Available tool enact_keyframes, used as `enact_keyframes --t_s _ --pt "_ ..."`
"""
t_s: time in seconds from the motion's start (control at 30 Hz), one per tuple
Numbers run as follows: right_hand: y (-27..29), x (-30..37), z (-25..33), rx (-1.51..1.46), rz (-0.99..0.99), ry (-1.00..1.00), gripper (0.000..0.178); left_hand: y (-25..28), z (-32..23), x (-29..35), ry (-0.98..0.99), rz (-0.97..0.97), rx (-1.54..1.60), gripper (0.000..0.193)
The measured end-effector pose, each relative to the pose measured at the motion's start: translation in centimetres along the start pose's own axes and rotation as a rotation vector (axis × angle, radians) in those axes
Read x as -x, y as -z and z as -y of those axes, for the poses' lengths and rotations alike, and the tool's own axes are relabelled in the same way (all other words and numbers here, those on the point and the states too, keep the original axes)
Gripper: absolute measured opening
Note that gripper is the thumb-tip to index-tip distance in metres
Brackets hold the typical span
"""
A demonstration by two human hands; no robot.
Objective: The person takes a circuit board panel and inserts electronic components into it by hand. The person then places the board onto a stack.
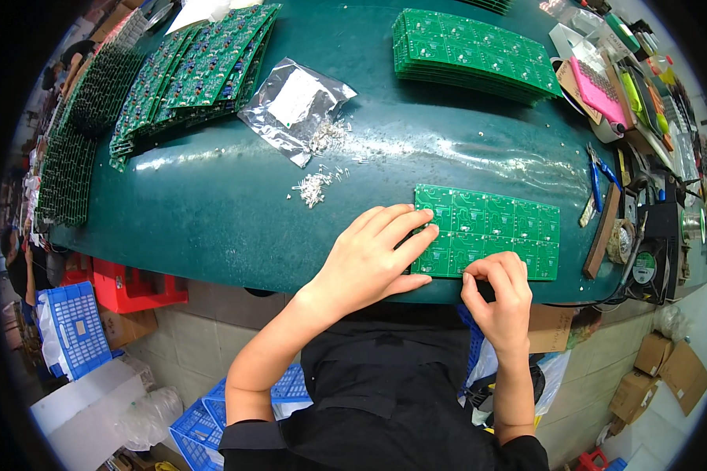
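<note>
A green circuit board panel (pixel 518 236), marked off into small repeated sections, lies flat near the table's front edge. Across its left end rest the outstretched fingers of my left hand (pixel 369 255), with the thumb at the lower edge. My right hand (pixel 501 297) is at the panel's front edge, thumb and forefinger pinched together; whatever is between the tips is too small to make out. Beyond my left hand lies a loose heap of tiny white parts (pixel 313 188). More of them spill beside a clear plastic bag (pixel 297 106) with a white label.
At the far right is a stack of green panels (pixel 475 51). Populated boards (pixel 212 63) are stacked at the far left. Blue-handled pliers (pixel 597 182), a wooden strip (pixel 602 231) and a solder spool (pixel 645 268) line the right side. A red stool (pixel 137 286) stands below the table's left edge.
</note>
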State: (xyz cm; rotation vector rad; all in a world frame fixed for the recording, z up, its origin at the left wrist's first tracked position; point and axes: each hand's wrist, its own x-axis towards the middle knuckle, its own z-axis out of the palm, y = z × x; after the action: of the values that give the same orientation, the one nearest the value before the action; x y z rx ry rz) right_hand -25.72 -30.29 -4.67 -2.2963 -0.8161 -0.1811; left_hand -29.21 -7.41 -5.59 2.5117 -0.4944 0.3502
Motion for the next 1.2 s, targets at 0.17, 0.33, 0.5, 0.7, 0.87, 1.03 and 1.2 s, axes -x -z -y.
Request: enact_keyframes --t_s 0.17,0.33,0.5,0.7,0.87,1.03,1.2 --pt "0.1 -0.2 0.3 0.057 0.026 0.029 0.019 -0.2 0.2 -0.1 -0.018 -0.019 0.002 0.058" --pt "0.1 -0.4 0.4 0.061 0.064 0.047 0.019 -0.3 0.4 -0.1 -0.04 -0.035 0.005 0.057" --pt "-0.2 -0.4 0.7 0.086 0.058 0.034 0.019 -0.3 0.6 -0.2 -0.052 -0.043 0.012 0.056" --pt "-0.2 -0.6 0.9 0.03 0.062 0.011 0.018 -0.1 0.9 -0.1 -0.069 -0.048 -0.012 0.056" --pt "0.1 -0.7 0.8 -0.02 0.079 0.021 0.017 0.7 1.0 -0.1 -0.061 -0.046 -0.026 0.056" --pt "1.2 -0.2 0.4 -0.1 0.053 -0.029 0.023 2.1 3.1 -1.4 0.113 -0.13 -0.104 0.03" --pt "2.2 0.1 0.0 -0.105 -0.046 -0.042 0.019 2.1 7.0 -2.6 0.126 -0.224 -0.35 0.018"
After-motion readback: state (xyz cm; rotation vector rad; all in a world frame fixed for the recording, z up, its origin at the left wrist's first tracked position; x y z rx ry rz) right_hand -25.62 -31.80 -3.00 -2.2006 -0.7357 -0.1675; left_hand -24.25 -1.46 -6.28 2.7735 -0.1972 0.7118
